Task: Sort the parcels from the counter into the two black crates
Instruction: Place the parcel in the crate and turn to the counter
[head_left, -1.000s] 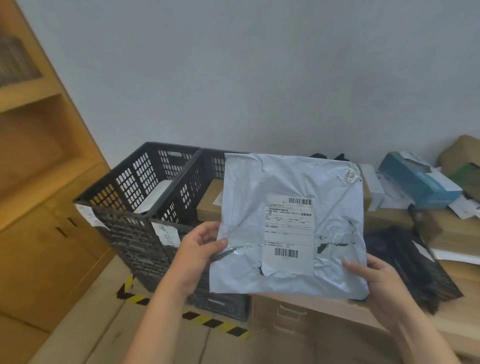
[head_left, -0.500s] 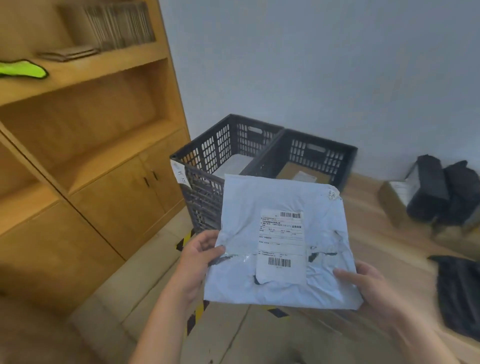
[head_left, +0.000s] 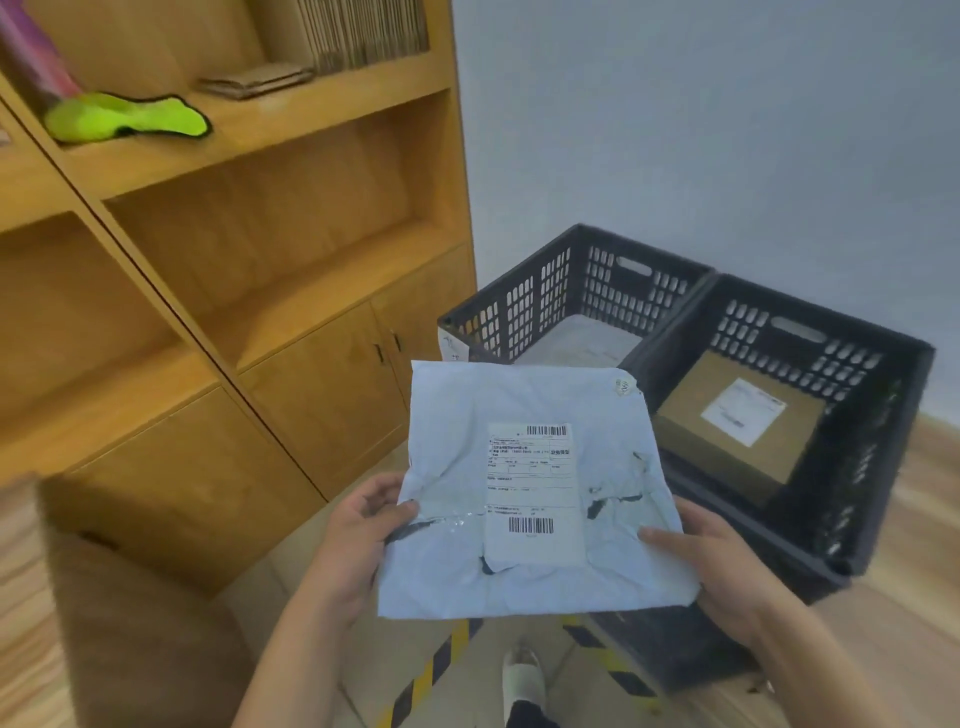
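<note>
Both hands gripped the grey parcel (head_left: 530, 493) by its lower side edges, the left hand (head_left: 358, 535) and the right hand (head_left: 727, 571) each with a thumb on top, label facing up. It was held in the air above the floor, short of the two black crates. The left crate (head_left: 519, 306), with a flat pale parcel (head_left: 582, 343) inside, lay straight beyond its top edge. The right crate (head_left: 857, 415), holding a brown box (head_left: 737, 415), lay ahead and right, nearer the right hand. Half a second earlier the crates stood farther off and dark parcels on the desk showed; the grip was unchanged.
</note>
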